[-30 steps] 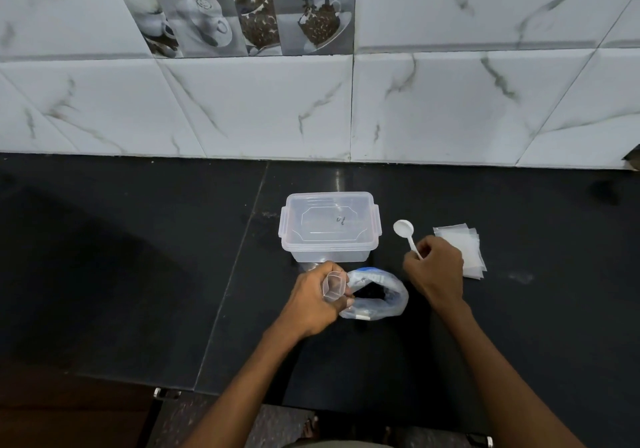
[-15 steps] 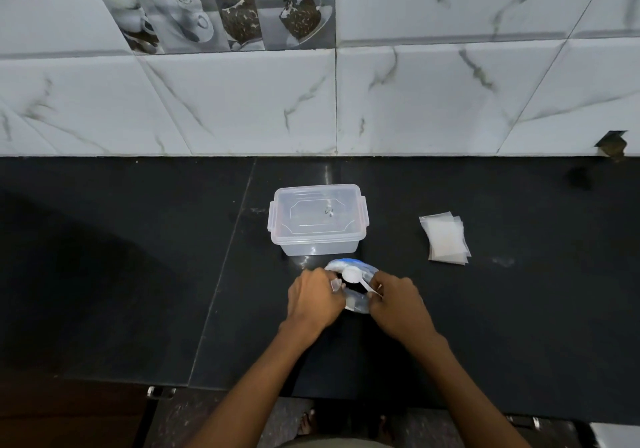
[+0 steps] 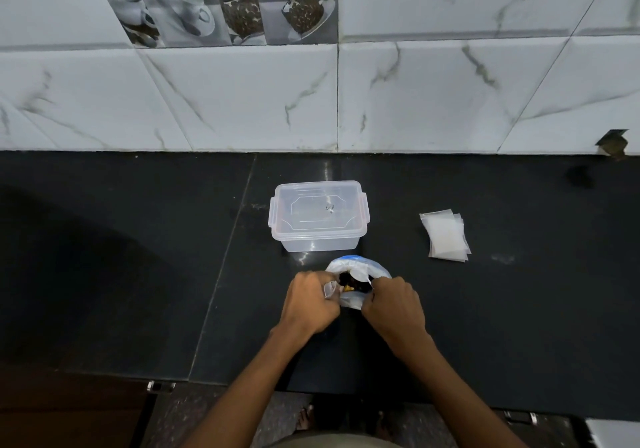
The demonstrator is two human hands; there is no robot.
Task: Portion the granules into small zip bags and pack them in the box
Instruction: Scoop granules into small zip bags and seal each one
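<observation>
A large plastic bag of dark granules [image 3: 356, 265] stands open on the black counter, just in front of the clear lidded box [image 3: 318, 215]. My left hand [image 3: 310, 304] pinches a small clear zip bag [image 3: 329, 288] at the left rim of the large bag. My right hand [image 3: 394, 305] has its fingers curled round a white spoon [image 3: 363, 276]. The spoon's bowl dips into the mouth of the large bag, and most of the spoon is hidden. A stack of empty zip bags [image 3: 446, 236] lies to the right of the box.
The black counter [image 3: 138, 257] runs back to a white marble-tiled wall [image 3: 415, 94]. Its front edge [image 3: 242, 383] is close below my forearms, with the floor and my feet beyond it.
My right hand carried the spoon from beside the stack of bags over to the large bag and lowered it into the bag's mouth. My left hand stayed at the bag with the small zip bag.
</observation>
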